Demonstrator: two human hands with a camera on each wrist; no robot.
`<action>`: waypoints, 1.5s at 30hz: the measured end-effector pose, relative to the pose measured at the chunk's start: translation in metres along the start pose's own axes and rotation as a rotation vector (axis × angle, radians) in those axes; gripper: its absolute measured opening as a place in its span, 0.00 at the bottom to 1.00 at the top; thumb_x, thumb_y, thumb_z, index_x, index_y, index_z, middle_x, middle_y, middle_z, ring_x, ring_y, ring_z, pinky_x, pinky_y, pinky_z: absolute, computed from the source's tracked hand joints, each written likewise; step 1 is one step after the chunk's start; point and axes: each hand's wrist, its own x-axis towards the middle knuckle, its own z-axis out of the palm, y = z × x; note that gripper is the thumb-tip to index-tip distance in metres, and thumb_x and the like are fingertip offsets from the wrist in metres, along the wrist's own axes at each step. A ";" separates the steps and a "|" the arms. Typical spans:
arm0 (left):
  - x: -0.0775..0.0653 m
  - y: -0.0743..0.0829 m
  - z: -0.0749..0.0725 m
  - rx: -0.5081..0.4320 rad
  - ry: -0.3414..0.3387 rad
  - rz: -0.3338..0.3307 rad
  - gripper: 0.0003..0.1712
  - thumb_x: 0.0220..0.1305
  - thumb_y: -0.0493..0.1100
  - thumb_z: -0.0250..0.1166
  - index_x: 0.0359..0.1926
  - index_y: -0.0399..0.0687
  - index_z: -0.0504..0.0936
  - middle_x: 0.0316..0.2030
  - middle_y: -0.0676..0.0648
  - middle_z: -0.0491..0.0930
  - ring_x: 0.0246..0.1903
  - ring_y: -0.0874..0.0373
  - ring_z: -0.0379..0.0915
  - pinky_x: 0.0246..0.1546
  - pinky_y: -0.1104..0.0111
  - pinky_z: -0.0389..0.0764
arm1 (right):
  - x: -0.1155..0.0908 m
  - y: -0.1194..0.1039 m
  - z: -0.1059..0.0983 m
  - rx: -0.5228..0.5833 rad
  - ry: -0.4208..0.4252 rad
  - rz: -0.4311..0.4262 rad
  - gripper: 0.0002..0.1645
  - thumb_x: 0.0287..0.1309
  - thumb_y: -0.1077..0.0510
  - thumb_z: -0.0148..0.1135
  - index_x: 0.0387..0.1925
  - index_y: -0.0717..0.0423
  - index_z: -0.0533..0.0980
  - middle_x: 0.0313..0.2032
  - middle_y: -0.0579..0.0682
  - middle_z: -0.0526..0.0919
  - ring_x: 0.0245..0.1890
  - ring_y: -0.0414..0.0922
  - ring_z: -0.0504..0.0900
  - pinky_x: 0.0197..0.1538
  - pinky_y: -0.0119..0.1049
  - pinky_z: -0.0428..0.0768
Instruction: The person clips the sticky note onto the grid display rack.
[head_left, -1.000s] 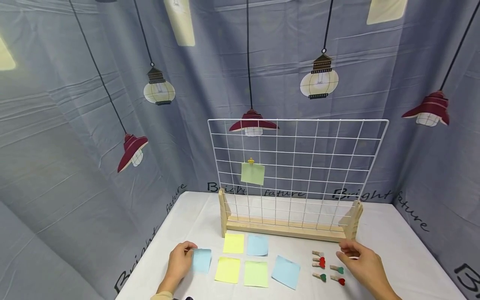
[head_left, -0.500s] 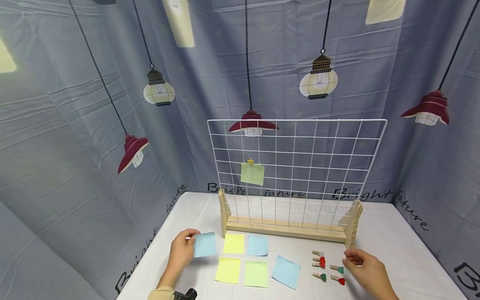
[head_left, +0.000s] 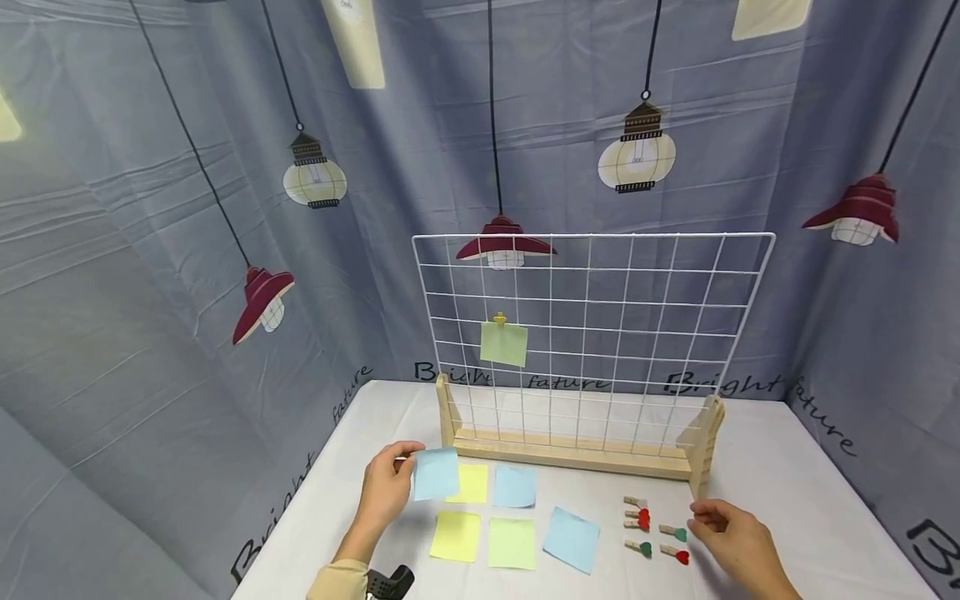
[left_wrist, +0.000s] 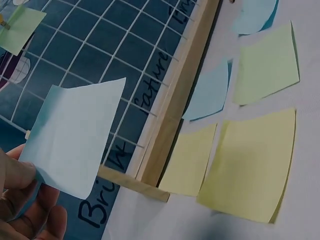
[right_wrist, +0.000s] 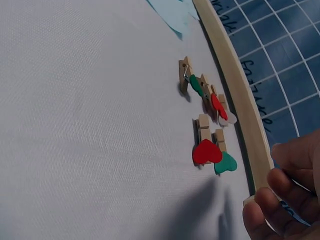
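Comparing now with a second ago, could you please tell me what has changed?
The left hand has carried its pinched blue note forward and rightward toward the wire grid, now overlapping a yellow note in the head view. The right hand drew back slightly. The other table notes, heart clips and hanging green note stayed put.

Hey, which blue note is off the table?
The leftmost blue note, pinched by the left hand. The back blue note and front blue note lie on the table.
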 end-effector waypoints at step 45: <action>-0.010 0.063 0.044 -0.175 -0.055 0.100 0.11 0.69 0.33 0.64 0.47 0.50 0.88 0.43 0.46 0.87 0.39 0.57 0.83 0.39 0.71 0.80 | 0.005 0.019 0.021 -0.124 -0.044 -0.036 0.13 0.57 0.57 0.71 0.41 0.63 0.85 0.34 0.49 0.86 0.36 0.46 0.80 0.41 0.48 0.79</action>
